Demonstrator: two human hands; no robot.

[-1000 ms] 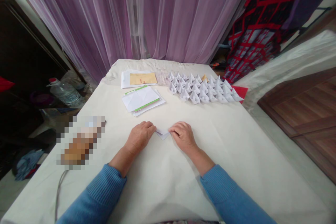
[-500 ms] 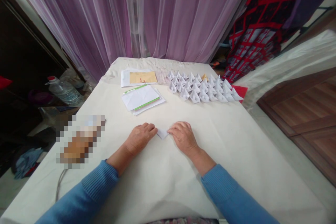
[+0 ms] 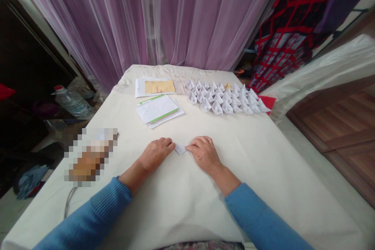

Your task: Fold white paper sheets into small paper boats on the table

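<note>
A small folded piece of white paper point(image 3: 180, 149) lies on the table between my two hands, one point toward me. My left hand point(image 3: 159, 151) grips its left corner, fingers curled together. At the opposite corner, my right hand point(image 3: 203, 151) pinches the paper between thumb and fingers. Parts of both corners are hidden under the fingertips. Beyond my right hand stand several rows of white folded paper boats point(image 3: 227, 99), with one yellowish paper boat point(image 3: 228, 86) in the back row.
White sheets with green-edged paper point(image 3: 158, 109) lie ahead, a tan envelope point(image 3: 159, 86) on white paper behind them. A pixelated object point(image 3: 90, 156) with a cord is at left. Red paper point(image 3: 268, 102) lies at the table's right edge. A water bottle point(image 3: 72, 101) stands off the table.
My right fingertips have shifted very slightly left along the folded paper. Everything else stays nearly the same, apart from a slight camera shift.
</note>
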